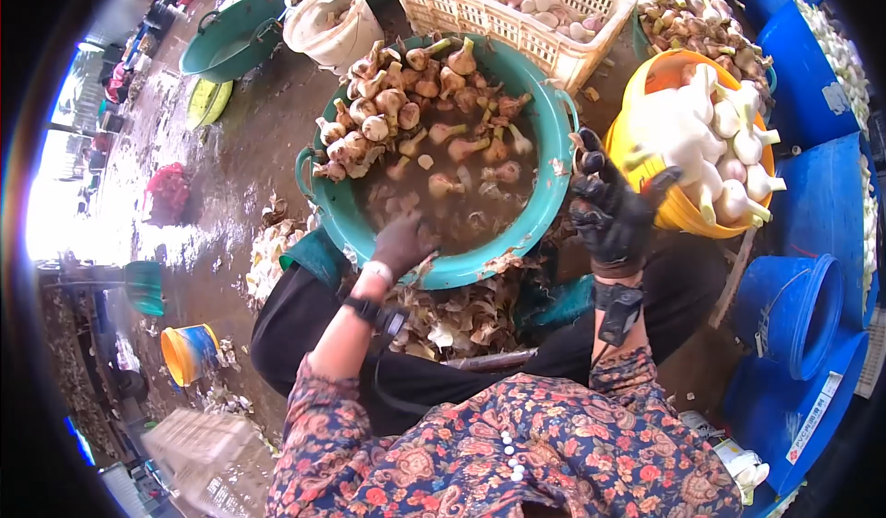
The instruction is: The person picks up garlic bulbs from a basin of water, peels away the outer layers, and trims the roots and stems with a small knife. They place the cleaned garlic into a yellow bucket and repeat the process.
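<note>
At the green tub (544, 195), we note unpeeled garlic (376, 128) heaped at its far left and afloat in murky water. Left hand (403, 241) dips at the near side; we cannot tell its grip. Right hand (609, 212), dark-gloved, thumb and fingers apart, is near the yellow bucket (683, 208) piled with pale bulbs (727, 154).

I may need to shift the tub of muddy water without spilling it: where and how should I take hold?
Probably by the left handle and right handle, one hand coming from each side. These loops stick out on opposite sides of the round tub, and with murky water inside, a two-handed grip should keep it level.
</note>
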